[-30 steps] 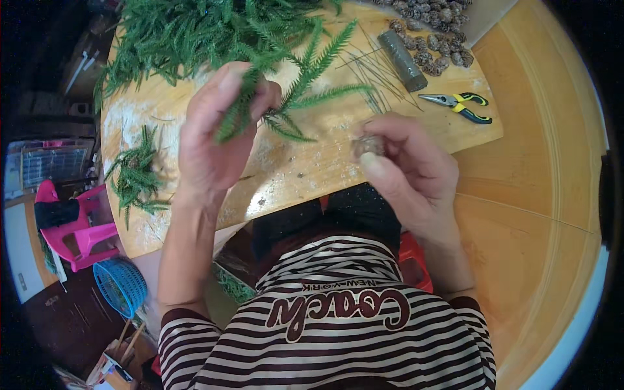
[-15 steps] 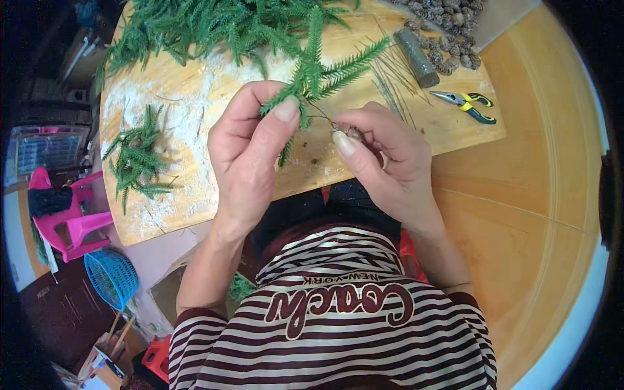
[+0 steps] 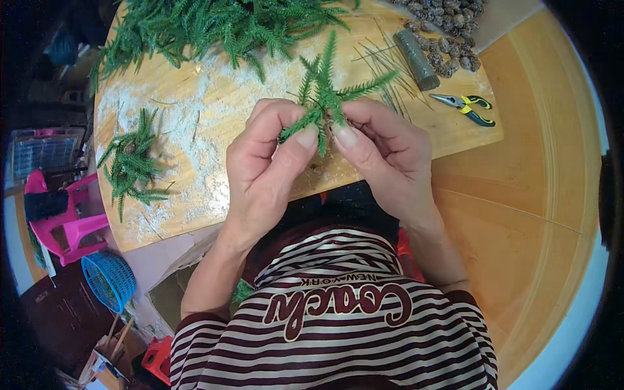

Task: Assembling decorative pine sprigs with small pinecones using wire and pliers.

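Observation:
Over the table's near edge, both hands meet at a green artificial pine sprig [image 3: 323,84] with several spread needle branches. My left hand [image 3: 270,153] is closed, its thumb and fingers pinching the lower left of the sprig. My right hand [image 3: 387,146] is closed too, its thumb pressing on the sprig's base from the right. Whatever else lies in its curled fingers is hidden; the wire and small brown pine cone seen there earlier cannot be made out clearly.
Loose green sprigs [image 3: 208,29] are heaped at the back left; a smaller sprig cluster [image 3: 134,162] lies at left. Thin wires [image 3: 383,65], a dark wire bundle [image 3: 416,60], pine cones [image 3: 448,45] and yellow-black pliers [image 3: 465,107] lie at right. A blue basket [image 3: 109,281] stands below.
My hands have drawn together, the left shifting right with the sprig. My right thumb now presses the sprig, and the pine cone and its wire have gone out of sight.

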A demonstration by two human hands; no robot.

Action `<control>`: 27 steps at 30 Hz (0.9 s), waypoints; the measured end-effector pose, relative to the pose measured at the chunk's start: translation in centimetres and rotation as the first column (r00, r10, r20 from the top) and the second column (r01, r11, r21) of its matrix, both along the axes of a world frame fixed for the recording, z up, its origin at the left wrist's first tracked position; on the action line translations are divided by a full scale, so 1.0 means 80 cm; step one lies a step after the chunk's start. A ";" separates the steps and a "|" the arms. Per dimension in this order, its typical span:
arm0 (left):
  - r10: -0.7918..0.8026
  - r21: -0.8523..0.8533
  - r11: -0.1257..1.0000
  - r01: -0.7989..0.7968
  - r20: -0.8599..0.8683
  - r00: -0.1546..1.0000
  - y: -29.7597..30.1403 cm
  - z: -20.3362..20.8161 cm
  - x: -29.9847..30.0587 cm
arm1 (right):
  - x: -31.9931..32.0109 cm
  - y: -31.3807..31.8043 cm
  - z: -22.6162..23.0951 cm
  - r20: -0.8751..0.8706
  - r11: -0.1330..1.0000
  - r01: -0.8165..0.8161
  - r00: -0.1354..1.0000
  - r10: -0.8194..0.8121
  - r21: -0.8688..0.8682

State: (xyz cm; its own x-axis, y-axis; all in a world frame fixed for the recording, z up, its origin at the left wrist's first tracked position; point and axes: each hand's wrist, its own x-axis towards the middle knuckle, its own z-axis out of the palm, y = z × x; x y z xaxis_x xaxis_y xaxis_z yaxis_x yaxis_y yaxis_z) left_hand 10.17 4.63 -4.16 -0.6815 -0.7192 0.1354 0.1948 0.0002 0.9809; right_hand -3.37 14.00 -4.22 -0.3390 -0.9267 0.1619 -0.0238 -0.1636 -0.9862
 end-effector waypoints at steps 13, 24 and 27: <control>-0.150 -0.194 0.967 0.167 0.099 0.984 -0.019 -0.014 0.007 | -0.023 0.007 0.006 0.206 0.973 -0.202 0.963 0.176 0.111; 0.083 -0.451 0.892 0.015 0.197 0.977 0.003 -0.004 -0.008 | -0.018 0.023 -0.005 0.045 0.987 -0.137 0.990 0.134 0.080; 0.118 -0.456 0.890 -0.010 0.210 0.970 0.011 -0.004 -0.010 | -0.016 0.027 -0.006 -0.001 0.990 -0.126 0.992 0.126 0.063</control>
State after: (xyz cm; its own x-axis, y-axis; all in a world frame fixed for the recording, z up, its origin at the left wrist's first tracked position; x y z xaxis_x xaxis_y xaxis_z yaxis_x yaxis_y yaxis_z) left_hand 9.34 5.50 -4.47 -0.6869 -0.6611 0.3018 -0.0473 0.4551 0.8892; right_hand -4.69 16.17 -4.66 -0.2179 -0.9705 0.1036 -0.0122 -0.1035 -0.9946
